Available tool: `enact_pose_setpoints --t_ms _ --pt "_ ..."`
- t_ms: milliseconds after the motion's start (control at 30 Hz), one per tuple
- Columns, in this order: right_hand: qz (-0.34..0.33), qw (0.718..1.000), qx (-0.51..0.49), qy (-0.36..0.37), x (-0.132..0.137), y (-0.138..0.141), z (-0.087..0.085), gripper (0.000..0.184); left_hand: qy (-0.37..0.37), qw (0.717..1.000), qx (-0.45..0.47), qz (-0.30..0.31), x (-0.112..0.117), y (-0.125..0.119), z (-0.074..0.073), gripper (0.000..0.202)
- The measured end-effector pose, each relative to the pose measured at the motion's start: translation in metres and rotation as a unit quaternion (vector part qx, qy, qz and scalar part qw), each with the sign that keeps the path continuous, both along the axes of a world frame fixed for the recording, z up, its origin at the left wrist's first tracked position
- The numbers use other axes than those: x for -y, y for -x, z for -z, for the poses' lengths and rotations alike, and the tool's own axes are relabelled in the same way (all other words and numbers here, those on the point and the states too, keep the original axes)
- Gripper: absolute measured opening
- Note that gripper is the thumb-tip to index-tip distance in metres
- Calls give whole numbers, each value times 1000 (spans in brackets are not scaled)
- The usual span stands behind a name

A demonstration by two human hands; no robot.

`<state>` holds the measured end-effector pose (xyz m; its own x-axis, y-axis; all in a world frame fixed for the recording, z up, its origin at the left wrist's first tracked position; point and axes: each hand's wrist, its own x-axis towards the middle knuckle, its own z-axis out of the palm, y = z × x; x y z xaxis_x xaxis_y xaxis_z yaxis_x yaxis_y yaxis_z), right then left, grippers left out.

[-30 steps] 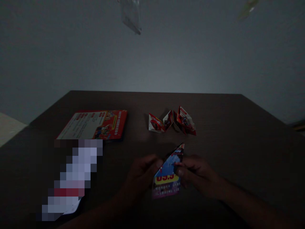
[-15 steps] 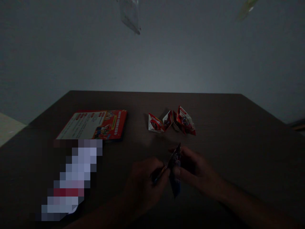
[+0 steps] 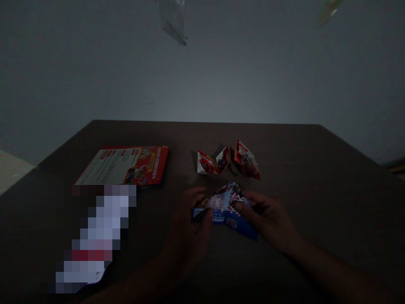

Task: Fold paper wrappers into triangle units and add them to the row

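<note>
Between my two hands is a blue printed packet (image 3: 242, 223), creased down the middle, its lettered face turned up towards me. My right hand (image 3: 272, 219) pinches its right half, thumb on the printed face and fingers behind. At the left end, my left hand (image 3: 190, 228) is closed loosely around the edge, with the thumb over the front and the fingertips beyond it. Just past the hands, folded red and white printed pieces (image 3: 247, 160) stand in a zigzag on the table (image 3: 284, 143). The dim light hides what the packet's underside looks like.
A red and white printed booklet or stack of cards (image 3: 148, 164) lies at the left. Nearer me is a pixelated pale object (image 3: 101, 232). A plain wall (image 3: 237, 63) rises behind the table, with a clear plastic bag (image 3: 172, 19) hanging at the top.
The blue packet has gone from folded and edge-on to spread out with its face showing. My left hand has shifted slightly and its fingers have loosened; the things on the table stay put.
</note>
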<state>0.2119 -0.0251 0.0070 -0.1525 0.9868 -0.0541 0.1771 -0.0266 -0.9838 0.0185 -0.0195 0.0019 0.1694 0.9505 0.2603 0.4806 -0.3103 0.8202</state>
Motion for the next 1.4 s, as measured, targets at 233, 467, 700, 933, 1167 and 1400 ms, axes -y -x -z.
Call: enact_pose_setpoints --t_ms 233,467,700,933,1167,1400 --pt "3 994 -90 64 -5 0 -2 36 -159 966 -177 98 2 1 -2 41" --pt "-51 985 -111 123 -10 -9 2 39 -144 961 -177 159 0 4 -4 42" --pt "-145 983 -21 111 -11 -14 0 33 -121 948 -181 233 -1 3 -4 34" --pt "-128 959 250 -43 -7 -18 0 31 -74 943 -196 257 -3 3 -1 30" --pt "-167 913 314 -199 -5 -18 -8 25 -55 945 -189 260 -3 1 -3 29" --pt "-241 910 284 -183 0 -17 -18 25 -88 934 -211 275 -3 1 -5 25"
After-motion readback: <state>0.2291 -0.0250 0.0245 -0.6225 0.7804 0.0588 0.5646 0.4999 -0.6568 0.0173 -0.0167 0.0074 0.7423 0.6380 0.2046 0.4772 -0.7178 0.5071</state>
